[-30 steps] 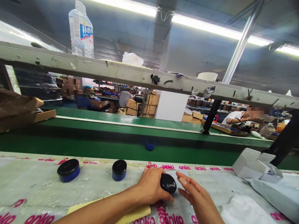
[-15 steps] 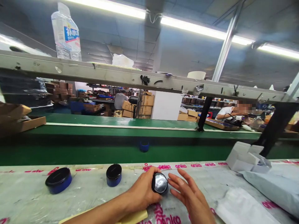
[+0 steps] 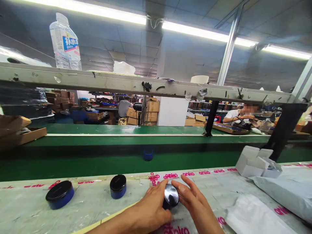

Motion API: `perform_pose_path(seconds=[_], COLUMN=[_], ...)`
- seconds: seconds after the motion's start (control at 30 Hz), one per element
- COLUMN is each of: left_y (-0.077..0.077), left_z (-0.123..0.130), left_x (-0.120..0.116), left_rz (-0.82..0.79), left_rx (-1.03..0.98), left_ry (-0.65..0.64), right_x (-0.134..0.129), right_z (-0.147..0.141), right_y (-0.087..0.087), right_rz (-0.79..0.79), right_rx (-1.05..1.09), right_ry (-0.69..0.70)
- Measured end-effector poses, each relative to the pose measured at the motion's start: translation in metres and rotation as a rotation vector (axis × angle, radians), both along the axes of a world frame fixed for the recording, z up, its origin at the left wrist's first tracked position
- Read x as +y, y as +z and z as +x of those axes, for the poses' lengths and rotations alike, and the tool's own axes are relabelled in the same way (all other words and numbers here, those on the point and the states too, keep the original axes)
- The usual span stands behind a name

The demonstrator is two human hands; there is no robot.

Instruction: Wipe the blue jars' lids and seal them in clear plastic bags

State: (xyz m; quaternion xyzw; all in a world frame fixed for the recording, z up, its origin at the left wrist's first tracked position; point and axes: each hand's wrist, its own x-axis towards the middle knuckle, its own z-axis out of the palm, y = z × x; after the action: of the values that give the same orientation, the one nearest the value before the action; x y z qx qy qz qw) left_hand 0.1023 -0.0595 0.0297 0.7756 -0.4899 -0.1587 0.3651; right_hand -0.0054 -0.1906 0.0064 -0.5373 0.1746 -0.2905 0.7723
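My left hand (image 3: 156, 204) is closed around the left side of a round black container with a shiny, mirror-like top (image 3: 171, 195), just above the covered bench. My right hand (image 3: 195, 203) is at its other side, fingertips bent against the rim, with the index finger stretched past it. Between them the hands hide much of the container's side wall. Two round containers with black tops and blue sides lie left of my hands: a smaller one (image 3: 118, 187) nearer and a wider one (image 3: 59, 194) farther off. Part of a yellow sheet (image 3: 107, 221) shows behind my left forearm.
A blue ring-shaped piece (image 3: 148, 155) stands on the green belt (image 3: 97, 165) ahead. An open white box (image 3: 251, 162), a pale plastic bag (image 3: 285, 191) and a white cloth-like sheet (image 3: 253, 214) lie right. A shelf beam (image 3: 109, 80) crosses above. A person (image 3: 234, 115) works far right.
My right hand has come in leftward and now touches the container's rim. The container's shiny top has tilted a little more to the right. The camera view has shifted slightly.
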Motion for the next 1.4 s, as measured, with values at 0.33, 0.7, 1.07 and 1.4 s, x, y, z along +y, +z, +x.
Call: perform_pose_path(seconds=[0.33, 0.7, 1.07, 1.4], left_y=[-0.020, -0.020, -0.012, -0.015], left_z=[0.006, 0.003, 0.000, 0.002], left_x=[-0.006, -0.002, 0.001, 0.000], left_rz=[-0.102, -0.085, -0.079, -0.105], left_rx=[0.019, 0.015, 0.046, 0.025], left_ry=[0.306, 0.306, 0.293, 0.291], right_x=[-0.008, 0.011, 0.015, 0.013], right_z=[-0.005, 0.003, 0.003, 0.003], right_y=[-0.025, -0.021, -0.022, -0.026], right_rz=[0.154, 0.109, 0.054, 0.069], right_rx=[-0.045, -0.044, -0.035, -0.057], right_ry=[0.145, 0.078, 0.094, 0.126])
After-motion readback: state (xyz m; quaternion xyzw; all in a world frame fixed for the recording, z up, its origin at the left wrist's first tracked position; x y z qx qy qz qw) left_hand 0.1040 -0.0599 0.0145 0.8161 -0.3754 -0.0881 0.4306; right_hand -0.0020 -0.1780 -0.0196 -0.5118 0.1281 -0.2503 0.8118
